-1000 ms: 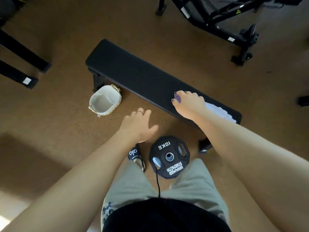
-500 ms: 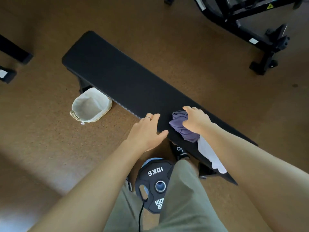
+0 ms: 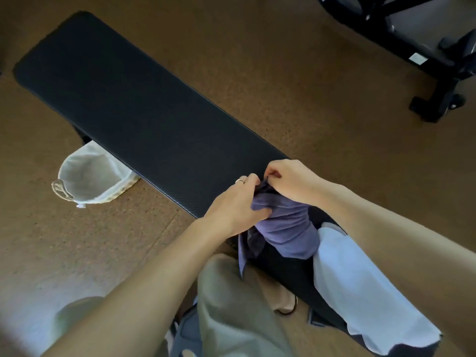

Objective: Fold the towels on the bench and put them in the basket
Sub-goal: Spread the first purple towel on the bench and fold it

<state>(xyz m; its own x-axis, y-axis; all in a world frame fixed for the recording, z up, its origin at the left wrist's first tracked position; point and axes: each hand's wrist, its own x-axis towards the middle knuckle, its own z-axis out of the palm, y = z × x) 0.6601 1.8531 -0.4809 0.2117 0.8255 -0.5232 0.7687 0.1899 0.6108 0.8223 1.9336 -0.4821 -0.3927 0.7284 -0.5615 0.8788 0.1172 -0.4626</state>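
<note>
A long black bench (image 3: 144,104) runs from upper left to lower right. Near its right part a bunched purple towel (image 3: 288,228) hangs partly over the near edge. My left hand (image 3: 237,204) grips its left side with curled fingers. My right hand (image 3: 291,181) pinches its top edge close beside the left hand. A white towel (image 3: 360,292) lies flat on the bench to the right of the purple one, partly under my right forearm. The cloth-lined basket (image 3: 90,176) stands on the floor under the bench's near edge at the left.
Brown cork-like floor surrounds the bench. A black gym machine frame (image 3: 425,60) with wheels stands at the upper right. My knees in grey-green trousers (image 3: 231,305) are close to the bench's near edge.
My left hand has come onto the purple towel and taken hold of it. My right hand has lifted the towel's top edge. The view has moved closer to the bench.
</note>
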